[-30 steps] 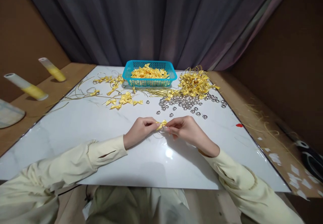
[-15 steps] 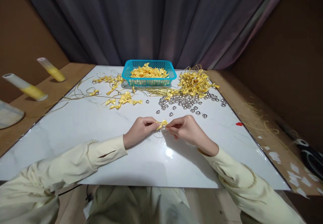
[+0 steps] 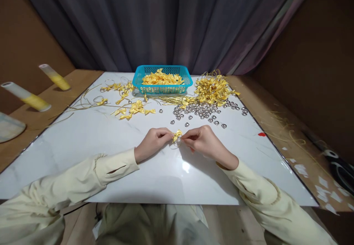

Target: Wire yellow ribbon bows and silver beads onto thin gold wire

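Between my hands, above the white tabletop (image 3: 110, 134), is a small yellow ribbon bow (image 3: 177, 136). My left hand (image 3: 156, 142) pinches its left side between thumb and finger. On the other side my right hand (image 3: 203, 142) is closed in a pinch at the bow's right edge, where a thin looped cord (image 3: 175, 147) hangs just below. Whether the right fingertips hold the cord or the bow is too small to tell. Silver heart-shaped pieces (image 3: 200, 110) lie scattered beyond my right hand. Several loose yellow bows (image 3: 136, 107) rest beyond my left.
A blue basket (image 3: 163, 89) full of yellow bows stands at the back. To its right is a heap of bows with cords (image 3: 212, 88). Gold cords (image 3: 177, 100) lie in front of the basket. Yellow-wound tubes (image 3: 34, 101) stand left; scissors (image 3: 340, 167) lie far right.
The bow has turned slightly between my fingertips, its tails now pointing more downward. Both hands stay nearly in place, and the whole view has shifted a little.
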{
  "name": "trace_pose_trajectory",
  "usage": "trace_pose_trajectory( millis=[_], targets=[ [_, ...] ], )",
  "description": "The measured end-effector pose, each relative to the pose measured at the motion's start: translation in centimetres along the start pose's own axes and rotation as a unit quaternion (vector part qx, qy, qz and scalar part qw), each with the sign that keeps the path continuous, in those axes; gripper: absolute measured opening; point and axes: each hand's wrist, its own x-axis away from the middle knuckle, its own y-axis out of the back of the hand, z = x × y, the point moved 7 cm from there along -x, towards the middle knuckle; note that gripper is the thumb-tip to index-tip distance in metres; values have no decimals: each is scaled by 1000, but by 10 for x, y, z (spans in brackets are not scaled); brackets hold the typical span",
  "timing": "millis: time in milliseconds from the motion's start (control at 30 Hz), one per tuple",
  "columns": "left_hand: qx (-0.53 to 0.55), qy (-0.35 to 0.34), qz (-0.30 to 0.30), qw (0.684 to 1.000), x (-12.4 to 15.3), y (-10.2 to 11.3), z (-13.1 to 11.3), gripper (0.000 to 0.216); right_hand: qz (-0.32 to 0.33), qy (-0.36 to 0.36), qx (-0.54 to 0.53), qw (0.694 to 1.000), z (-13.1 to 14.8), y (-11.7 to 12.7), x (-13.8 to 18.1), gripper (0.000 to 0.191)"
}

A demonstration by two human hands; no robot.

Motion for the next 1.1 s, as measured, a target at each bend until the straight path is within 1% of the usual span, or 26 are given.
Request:
trace_pose_trajectory(
  millis=[333, 567, 1100],
  targets=[
    [-16, 12, -8, 1000, -1, -1, 1, 24, -10, 34, 12, 999, 6, 2, 1, 23],
    [11, 13, -11, 1000, -1, 1, 4, 22, -15, 15, -25, 999, -1, 2, 1, 19],
    [-7, -37, -14, 999, 1, 0, -2, 21, 3, 15, -47, 999, -2, 0, 0, 18]
  ],
)
